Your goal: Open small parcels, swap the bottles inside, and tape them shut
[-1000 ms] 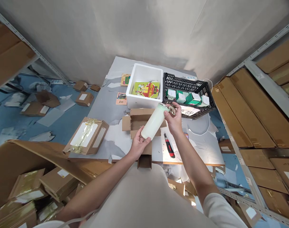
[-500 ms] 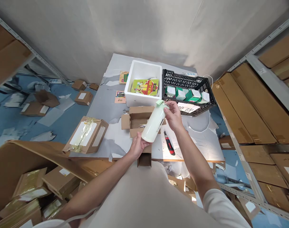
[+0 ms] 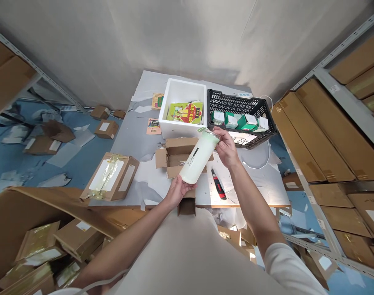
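Observation:
A pale green bottle [image 3: 197, 162] with dark lettering on its side is held tilted between my two hands, its lid end up and to the right. My left hand [image 3: 176, 191] grips the bottom end. At the lid end, my right hand [image 3: 225, 148] has its fingers round the edge. Below and behind the bottle lies an open cardboard box [image 3: 171, 148], partly covered by it. To the right of the bottle, a red and black box cutter [image 3: 218, 184] rests on the table [image 3: 156, 180].
A white foam box [image 3: 182, 130] with colourful booklets stands at the back, beside a black plastic crate [image 3: 261, 104] of green-and-white cartons. A taped parcel [image 3: 111, 176] sits at the table's left. A large carton [image 3: 51, 200] of parcels is at lower left; shelves of boxes [image 3: 322, 135] line the right.
The bottle has been turned about its length, so the lettering now faces more upward and the lid's tab has swung left. Both hands still hold it.

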Tool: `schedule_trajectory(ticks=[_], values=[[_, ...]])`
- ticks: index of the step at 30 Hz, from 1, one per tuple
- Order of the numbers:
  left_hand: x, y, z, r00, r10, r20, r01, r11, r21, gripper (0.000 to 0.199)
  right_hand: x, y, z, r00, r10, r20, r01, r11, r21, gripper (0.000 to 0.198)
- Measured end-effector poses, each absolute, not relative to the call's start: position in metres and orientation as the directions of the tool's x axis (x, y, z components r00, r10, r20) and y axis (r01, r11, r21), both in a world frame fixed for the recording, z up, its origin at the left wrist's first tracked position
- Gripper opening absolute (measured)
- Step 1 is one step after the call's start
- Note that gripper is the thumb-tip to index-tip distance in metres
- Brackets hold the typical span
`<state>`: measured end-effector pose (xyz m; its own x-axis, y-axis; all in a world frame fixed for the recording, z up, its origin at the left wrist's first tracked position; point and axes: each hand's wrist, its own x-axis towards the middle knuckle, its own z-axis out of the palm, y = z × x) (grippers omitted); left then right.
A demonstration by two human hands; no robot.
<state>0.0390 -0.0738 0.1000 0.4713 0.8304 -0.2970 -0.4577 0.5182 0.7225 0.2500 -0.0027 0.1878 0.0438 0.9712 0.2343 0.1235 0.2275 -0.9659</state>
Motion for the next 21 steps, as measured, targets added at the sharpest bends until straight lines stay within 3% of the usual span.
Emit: schedule_trajectory(ticks=[4,10,13,15,17,19,21], values=[[0.038,-0.074,0.098,0.454,0.830,-0.323,-0.453,0.527,0.719,0.069,0.246,-0.005,0.190,0.033,0.976,0.217,-0.160,0.220,-0.962,0.046],[0.036,-0.076,0.095,0.499,0.810,-0.309,-0.389,0.528,0.755,0.072,0.249,-0.004,0.184,0.013,0.983,0.183,-0.109,0.183,-0.977,0.051],[0.026,-0.075,0.099,0.559,0.789,-0.254,-0.283,0.470,0.836,0.080,0.254,-0.008,0.183,0.009,0.982,0.187,-0.067,0.187,-0.980,0.054],[0.012,-0.074,0.101,0.597,0.791,-0.131,-0.148,0.270,0.951,0.082,0.260,-0.014,0.185,0.045,0.980,0.192,-0.046,0.194,-0.980,0.056],[-0.005,-0.073,0.100,0.649,0.760,0.027,0.055,-0.082,0.995,0.089,0.266,-0.025,0.186,0.114,0.971,0.209,-0.026,0.213,-0.977,0.058],[-0.020,-0.073,0.094,0.734,0.668,0.123,0.227,-0.412,0.882,0.099,0.271,-0.041,0.186,0.190,0.953,0.234,0.000,0.238,-0.971,0.059],[-0.026,-0.074,0.083,0.814,0.567,0.127,0.299,-0.596,0.746,0.097,0.271,-0.060,0.181,0.235,0.939,0.252,0.031,0.252,-0.967,0.059]])
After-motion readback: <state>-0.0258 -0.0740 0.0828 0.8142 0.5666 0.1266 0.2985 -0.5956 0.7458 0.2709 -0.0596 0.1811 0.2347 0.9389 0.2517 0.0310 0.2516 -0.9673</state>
